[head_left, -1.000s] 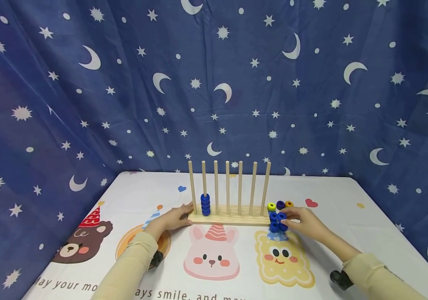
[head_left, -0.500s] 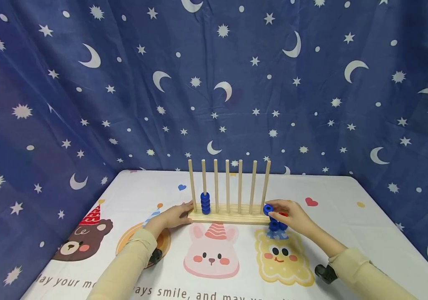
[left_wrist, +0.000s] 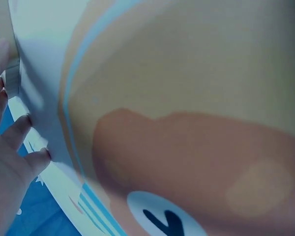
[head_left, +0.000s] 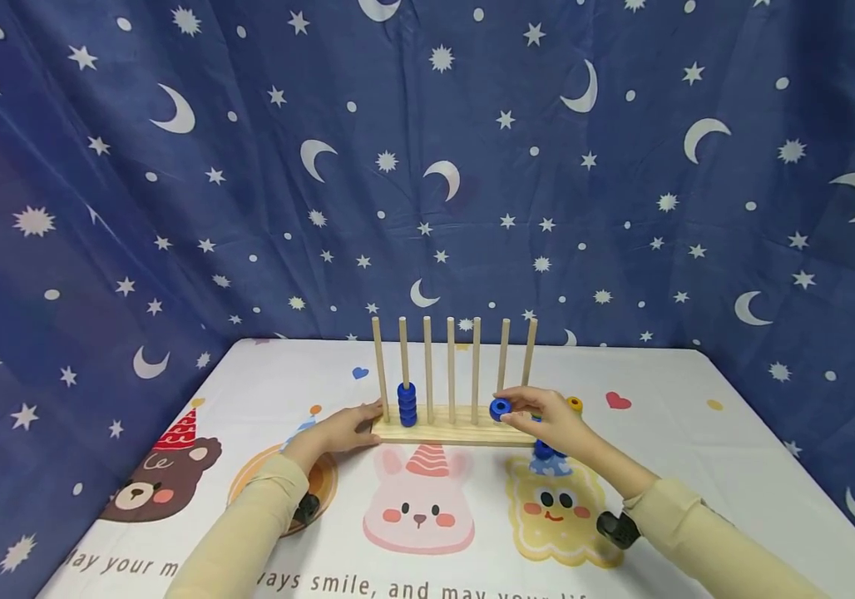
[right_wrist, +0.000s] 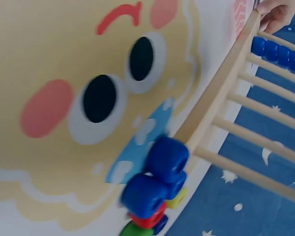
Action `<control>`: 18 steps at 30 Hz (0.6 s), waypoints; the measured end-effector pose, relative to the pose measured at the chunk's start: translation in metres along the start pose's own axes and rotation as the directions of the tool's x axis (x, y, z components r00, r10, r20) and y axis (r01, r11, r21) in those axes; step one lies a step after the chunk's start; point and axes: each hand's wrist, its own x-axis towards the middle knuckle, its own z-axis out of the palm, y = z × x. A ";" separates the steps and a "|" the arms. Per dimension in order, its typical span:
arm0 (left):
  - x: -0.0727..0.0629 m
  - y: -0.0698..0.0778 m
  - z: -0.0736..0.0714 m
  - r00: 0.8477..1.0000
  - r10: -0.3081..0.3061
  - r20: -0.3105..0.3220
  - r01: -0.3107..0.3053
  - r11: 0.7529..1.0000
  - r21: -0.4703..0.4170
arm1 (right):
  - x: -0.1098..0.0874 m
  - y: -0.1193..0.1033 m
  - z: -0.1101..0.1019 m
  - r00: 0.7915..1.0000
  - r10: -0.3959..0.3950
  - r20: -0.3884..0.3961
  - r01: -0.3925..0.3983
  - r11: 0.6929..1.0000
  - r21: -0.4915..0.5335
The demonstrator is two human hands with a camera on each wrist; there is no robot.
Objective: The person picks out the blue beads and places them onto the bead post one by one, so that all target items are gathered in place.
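A wooden peg rack [head_left: 438, 433] with several upright rods stands on the table. My left hand [head_left: 348, 428] holds its left end, thumb at the front edge; in the left wrist view the other fingers are spread. Several blue beads [head_left: 407, 405] are stacked on the second rod from the left. My right hand [head_left: 551, 416] pinches a blue bead [head_left: 500, 408] between thumb and fingers, in front of the rods on the right side, its hole facing up. That hand partly covers the loose beads at the rack's right end.
Loose blue beads [right_wrist: 145, 194] lie beside the rack's right end, with red, green and yellow ones close by. An orange bead [head_left: 575, 404] shows behind the right hand. A printed white cloth [head_left: 420, 574] covers the table; a blue star-patterned curtain [head_left: 427, 166] hangs behind it.
My right hand has lifted a blue bead from the loose group and carried it left, in front of the right-hand rods. The left hand stays at the rack's end.
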 end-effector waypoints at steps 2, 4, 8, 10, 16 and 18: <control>-0.001 0.001 -0.001 1.000 0.004 0.001 -0.004 1.000 0.014 | 0.004 -0.006 0.000 1.000 -0.005 0.003 0.005 1.000 0.004; -0.002 0.002 -0.002 1.000 0.011 0.000 -0.011 1.000 0.029 | 0.009 -0.012 0.001 1.000 -0.003 0.004 0.003 1.000 0.005; -0.002 0.004 -0.005 0.999 0.037 -0.003 -0.036 0.997 0.061 | 0.019 -0.023 0.002 1.000 0.003 0.017 -0.003 1.000 0.017; -0.002 0.004 -0.004 0.999 0.033 0.002 -0.033 0.998 0.059 | 0.023 -0.027 0.003 1.000 -0.006 0.017 0.006 1.000 0.019; -0.006 0.004 -0.001 1.000 -0.009 0.030 0.007 0.999 0.042 | 0.034 -0.040 0.009 0.998 -0.060 -0.007 0.060 0.998 0.019; -0.007 0.004 0.000 0.999 -0.013 0.041 0.011 0.999 0.039 | 0.038 -0.043 0.011 0.997 -0.072 -0.012 0.072 0.997 0.011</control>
